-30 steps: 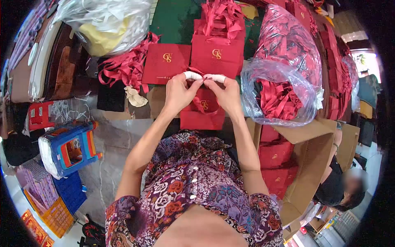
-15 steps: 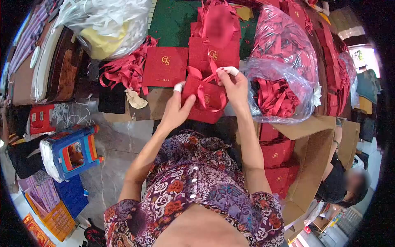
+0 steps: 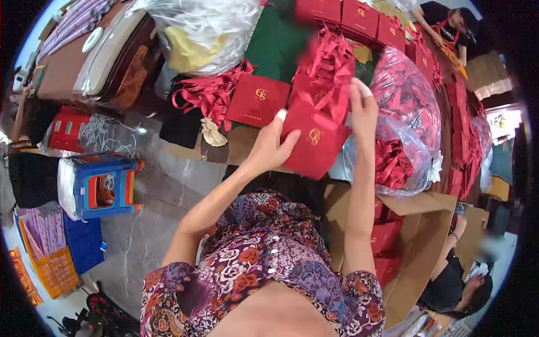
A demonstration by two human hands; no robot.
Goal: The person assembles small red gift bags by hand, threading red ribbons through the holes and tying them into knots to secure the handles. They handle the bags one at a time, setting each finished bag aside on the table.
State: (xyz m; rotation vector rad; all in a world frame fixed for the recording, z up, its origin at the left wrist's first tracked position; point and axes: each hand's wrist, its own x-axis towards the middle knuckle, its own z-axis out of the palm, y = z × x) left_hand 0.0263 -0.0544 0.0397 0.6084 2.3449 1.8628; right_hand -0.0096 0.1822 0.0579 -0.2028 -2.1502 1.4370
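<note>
The left hand (image 3: 268, 147) gripped the red gift bag's (image 3: 314, 143) lower left edge while the right hand (image 3: 364, 106) pinched its top, lifting it over the desk (image 3: 236, 140) toward the finished bags (image 3: 323, 84). The next move seemingly called for setting it there. Half a second earlier both hands were working its ribbon, lower down.

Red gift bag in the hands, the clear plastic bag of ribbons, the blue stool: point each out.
Red gift bag (image 3: 314, 147), head view: front panel, near the gold logo.
Clear plastic bag (image 3: 407, 132), head view: its bulging side.
Blue stool (image 3: 101, 188), head view: its top.
</note>
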